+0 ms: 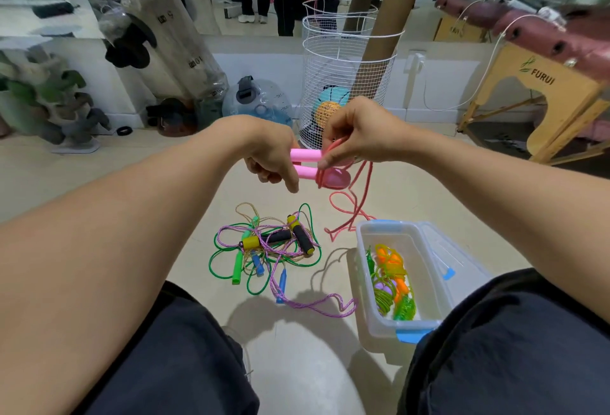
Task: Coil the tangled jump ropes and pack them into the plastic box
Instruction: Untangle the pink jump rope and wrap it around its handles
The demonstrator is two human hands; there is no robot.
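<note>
Sitting over a pale floor [412,190], with the clear plastic box [366,309] lying well below the right fingers, lid hinged open, already holding coiled green and orange ropes [392,282]. Lying below the left fingers: a tangle of green, purple-braided and tan ropes [264,249] with black-and-yellow, green and blue handles, not yet sorted.

Holding the pink jump rope's two handles [305,163] side by side, the left hand [270,157] gripping them with fingers curled round. Pinching a loop of the pink cord [358,196] just beside the handle ends, the right hand [356,137] bringing thumb and forefinger together on it; the other right fingers bent, exact contact hard to tell. Trailing from that pinch down to the floor, loose cord ending in slack loops near the box's far corner.

Probably winding cord round the paired handles. Doing it well: keeping the handles parallel and tightly clamped, feeding cord under light tension, laying each turn just beside the last, lifting slack clear of the floor so no loop is snagging, tucking the tail before lowering the bundle into the box.
</note>
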